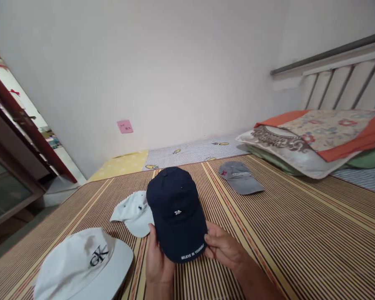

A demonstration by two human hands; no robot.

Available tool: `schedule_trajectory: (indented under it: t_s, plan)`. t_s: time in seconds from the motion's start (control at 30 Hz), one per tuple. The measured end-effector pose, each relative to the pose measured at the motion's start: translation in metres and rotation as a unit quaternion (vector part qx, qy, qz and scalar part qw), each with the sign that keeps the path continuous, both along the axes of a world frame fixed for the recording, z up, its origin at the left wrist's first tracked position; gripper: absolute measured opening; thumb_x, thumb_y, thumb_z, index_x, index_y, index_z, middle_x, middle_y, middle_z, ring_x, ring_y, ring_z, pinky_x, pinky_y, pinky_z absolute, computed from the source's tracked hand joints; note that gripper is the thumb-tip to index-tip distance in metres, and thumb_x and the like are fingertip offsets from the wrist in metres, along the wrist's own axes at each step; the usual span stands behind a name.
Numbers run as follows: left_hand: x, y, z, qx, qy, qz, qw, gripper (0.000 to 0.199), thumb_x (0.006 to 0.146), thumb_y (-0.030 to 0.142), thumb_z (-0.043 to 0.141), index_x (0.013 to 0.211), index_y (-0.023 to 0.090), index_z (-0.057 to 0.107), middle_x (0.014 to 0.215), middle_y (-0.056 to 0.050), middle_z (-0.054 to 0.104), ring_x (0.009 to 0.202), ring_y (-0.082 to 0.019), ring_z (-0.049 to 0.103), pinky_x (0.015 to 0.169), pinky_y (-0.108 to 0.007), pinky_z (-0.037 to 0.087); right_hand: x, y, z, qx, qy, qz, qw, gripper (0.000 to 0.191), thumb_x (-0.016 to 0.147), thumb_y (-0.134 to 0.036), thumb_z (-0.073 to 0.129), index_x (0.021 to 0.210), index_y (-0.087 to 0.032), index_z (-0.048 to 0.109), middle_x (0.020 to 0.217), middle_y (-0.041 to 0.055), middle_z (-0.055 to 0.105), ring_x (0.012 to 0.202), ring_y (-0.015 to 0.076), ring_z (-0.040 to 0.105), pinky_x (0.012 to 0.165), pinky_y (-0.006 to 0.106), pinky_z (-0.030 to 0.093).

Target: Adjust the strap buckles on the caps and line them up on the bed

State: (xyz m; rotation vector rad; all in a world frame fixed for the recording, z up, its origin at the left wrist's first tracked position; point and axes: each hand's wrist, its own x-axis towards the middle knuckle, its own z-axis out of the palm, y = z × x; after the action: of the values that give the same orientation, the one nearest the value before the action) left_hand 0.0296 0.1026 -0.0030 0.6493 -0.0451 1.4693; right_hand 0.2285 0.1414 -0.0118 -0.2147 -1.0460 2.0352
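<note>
A dark navy baseball cap (175, 200) is held up in front of me, brim toward me, with a small white emblem and "BELIEVE IN YOURSELF" lettering along the brim edge. My left hand (158, 258) supports its left side, thumb by the brim and the other fingers hidden beneath. On the other side, my right hand (221, 246) pinches the brim's right edge between thumb and fingers. Just behind and left lies a pale cap (133, 212) with a small dark logo, partly covered by the navy one. A white cap (84, 262) with black letters rests at the near left.
A grey cap (240, 177) lies on the striped mat (300, 246) further back at right. Pillows (325, 133) are stacked at the far right by a headboard (346, 83). Beyond the mat stands a white wall (181, 75); a doorway with a reddish-brown door (28, 121) is at left.
</note>
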Motion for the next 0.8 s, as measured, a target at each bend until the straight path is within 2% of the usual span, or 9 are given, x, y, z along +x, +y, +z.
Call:
schedule_trajectory:
  t_s: [0.07, 0.17, 0.23, 0.3, 0.4, 0.47, 0.63, 0.7, 0.8]
  plan:
    - [0.005, 0.005, -0.009, -0.027, 0.008, 0.016, 0.999, 0.061, 0.109, 0.052, 0.014, 0.152, 0.033, 0.052, 0.152, -0.003, 0.058, 0.145, -0.020, 0.050, 0.130, -0.038, 0.018, 0.009, 0.006, 0.003, -0.005, 0.002, -0.035, 0.999, 0.050, 0.078, -0.040, 0.089, 0.120, -0.018, 0.072, 0.078, -0.0017, 0.068, 0.046, 0.0028, 0.046, 0.042, 0.014, 0.035]
    - [0.017, 0.011, -0.020, -0.153, 0.074, 0.077, 0.982, 0.050, 0.108, 0.052, 0.035, 0.140, 0.029, 0.066, 0.137, -0.008, 0.073, 0.126, -0.022, 0.067, 0.115, -0.038, 0.044, 0.025, 0.017, 0.004, -0.039, 0.018, -0.099, 0.994, 0.047, 0.081, -0.033, 0.087, 0.125, -0.023, 0.071, 0.080, -0.0028, 0.067, 0.049, 0.0035, 0.045, 0.045, 0.014, 0.040]
    - [0.028, 0.013, -0.026, -0.246, 0.161, 0.131, 0.947, 0.044, 0.102, 0.054, 0.052, 0.123, 0.022, 0.074, 0.115, -0.010, 0.079, 0.101, -0.021, 0.074, 0.091, -0.033, 0.054, 0.035, 0.024, 0.003, -0.064, 0.021, -0.146, 0.987, 0.047, 0.083, -0.029, 0.086, 0.127, -0.025, 0.070, 0.085, -0.0027, 0.069, 0.051, 0.0039, 0.046, 0.048, 0.015, 0.043]
    - [0.041, 0.013, -0.031, -0.276, 0.290, 0.181, 0.898, 0.046, 0.096, 0.059, 0.061, 0.110, 0.018, 0.075, 0.098, -0.009, 0.078, 0.087, -0.022, 0.071, 0.079, -0.032, 0.051, 0.044, 0.031, 0.000, -0.078, 0.016, -0.194, 0.978, 0.049, 0.083, -0.025, 0.085, 0.130, -0.028, 0.069, 0.091, -0.0026, 0.071, 0.053, 0.0039, 0.047, 0.050, 0.015, 0.044]
    - [0.057, 0.011, -0.037, -0.205, 0.511, 0.220, 0.805, 0.044, 0.089, 0.062, 0.066, 0.092, 0.019, 0.074, 0.087, -0.008, 0.073, 0.088, -0.028, 0.066, 0.084, -0.038, 0.045, 0.055, 0.044, -0.009, -0.081, 0.003, -0.251, 0.965, 0.053, 0.083, -0.023, 0.084, 0.133, -0.030, 0.068, 0.099, -0.0021, 0.073, 0.054, 0.0048, 0.048, 0.048, 0.016, 0.046]
    - [0.063, 0.009, -0.039, -0.137, 0.597, 0.213, 0.761, 0.040, 0.089, 0.060, 0.064, 0.089, 0.021, 0.071, 0.088, -0.008, 0.071, 0.092, -0.030, 0.064, 0.087, -0.040, 0.043, 0.060, 0.055, -0.015, -0.081, 0.002, -0.278, 0.957, 0.054, 0.080, -0.023, 0.085, 0.131, -0.030, 0.069, 0.099, -0.0017, 0.073, 0.054, 0.0056, 0.049, 0.047, 0.018, 0.047]
    - [0.066, 0.004, -0.035, -0.096, 0.666, 0.167, 0.721, 0.032, 0.093, 0.049, 0.053, 0.095, 0.021, 0.068, 0.099, -0.011, 0.070, 0.097, -0.030, 0.063, 0.087, -0.039, 0.043, 0.066, 0.091, -0.026, -0.088, 0.018, -0.315, 0.945, 0.052, 0.073, -0.022, 0.089, 0.122, -0.032, 0.072, 0.094, -0.0040, 0.072, 0.053, 0.0058, 0.048, 0.046, 0.018, 0.047]
    - [0.065, 0.002, -0.031, -0.099, 0.677, 0.157, 0.713, 0.032, 0.094, 0.047, 0.051, 0.099, 0.020, 0.068, 0.103, -0.012, 0.070, 0.100, -0.030, 0.063, 0.088, -0.039, 0.043, 0.069, 0.108, -0.027, -0.087, 0.023, -0.321, 0.943, 0.050, 0.073, -0.022, 0.089, 0.120, -0.032, 0.072, 0.096, -0.0034, 0.072, 0.054, 0.0062, 0.048, 0.046, 0.019, 0.047]
    - [0.066, 0.001, -0.028, -0.095, 0.681, 0.155, 0.709, 0.032, 0.093, 0.045, 0.051, 0.101, 0.019, 0.068, 0.106, -0.014, 0.070, 0.103, -0.030, 0.063, 0.091, -0.040, 0.043, 0.071, 0.134, -0.028, -0.090, 0.028, -0.327, 0.940, 0.045, 0.071, -0.021, 0.090, 0.111, -0.029, 0.073, 0.085, -0.0045, 0.068, 0.055, 0.0070, 0.049, 0.046, 0.019, 0.046]
